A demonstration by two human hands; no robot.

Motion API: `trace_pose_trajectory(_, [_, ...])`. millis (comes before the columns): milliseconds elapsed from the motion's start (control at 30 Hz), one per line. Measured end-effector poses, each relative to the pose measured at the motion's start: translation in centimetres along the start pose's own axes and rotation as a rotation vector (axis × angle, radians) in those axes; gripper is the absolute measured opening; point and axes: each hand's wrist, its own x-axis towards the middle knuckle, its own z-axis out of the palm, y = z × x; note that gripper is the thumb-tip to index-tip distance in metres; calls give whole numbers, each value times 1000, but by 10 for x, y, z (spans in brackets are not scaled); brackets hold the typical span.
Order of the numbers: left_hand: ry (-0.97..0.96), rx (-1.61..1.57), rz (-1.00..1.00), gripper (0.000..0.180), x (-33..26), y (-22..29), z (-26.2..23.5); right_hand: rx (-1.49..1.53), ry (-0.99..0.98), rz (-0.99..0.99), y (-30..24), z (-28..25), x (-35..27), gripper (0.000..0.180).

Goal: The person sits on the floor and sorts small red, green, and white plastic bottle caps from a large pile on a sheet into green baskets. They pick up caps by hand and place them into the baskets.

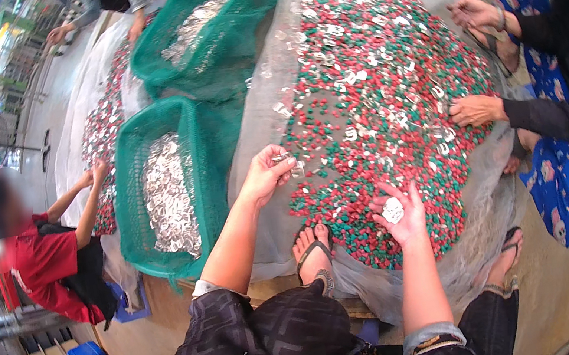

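Observation:
A wide heap of small red and green pebble-like pieces (pixel 391 96) lies on a pale mesh sheet (pixel 250 153), with flat silvery ring-shaped metal pieces (pixel 351 78) scattered through it. Over the heap's left edge, my left hand (pixel 266 177) pinches small silvery metal pieces between thumb and fingers; their exact number is unclear. Palm up above the near part of the heap, my right hand (pixel 408 221) carries a little cluster of silvery metal pieces (pixel 392 210), its fingers partly spread.
Two green mesh-lined baskets (pixel 125 204) to the left hold many silvery pieces (pixel 169 197). From the right, a co-worker's hands (pixel 476 110) reach onto the heap. A person in red (pixel 49 254) works at a second heap (pixel 103 125); another person's hand (pixel 137 25) is at the top.

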Motion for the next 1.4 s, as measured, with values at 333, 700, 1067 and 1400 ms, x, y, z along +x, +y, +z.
trace_pose_trajectory(333, [1358, 1592, 482, 32, -59, 83, -87, -106, 75, -200, 6, 7, 8, 27])
trace_pose_trajectory(700, [-211, 843, 379, 45, -34, -28, 85, -122, -52, -163, 43, 73, 4, 64])
trace_pose_trajectory(1067, [-43, 286, 32, 21, 16, 29, 20, -123, 70, -170, 14, 42, 5, 52])
trace_pose_trajectory(1400, [30, -189, 311, 81, 102, 144, 32, -717, 1290, -1055, -77, -132, -2, 33])
